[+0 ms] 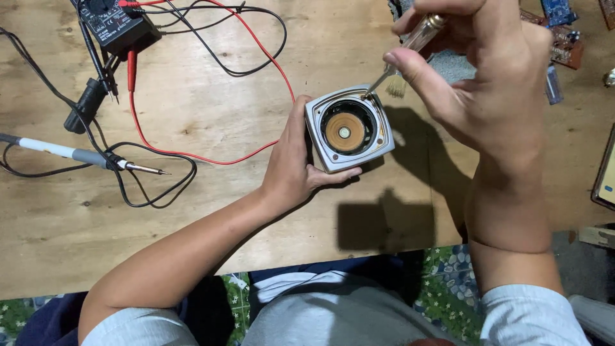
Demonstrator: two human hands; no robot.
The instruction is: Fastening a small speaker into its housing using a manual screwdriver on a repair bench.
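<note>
One screwdriver [410, 48], tip down-left into speaker [349, 128]

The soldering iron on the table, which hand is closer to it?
Left. The left hand, holding the square speaker, is nearer the soldering iron lying off to its left. The right hand with the screwdriver is farther away.
</note>
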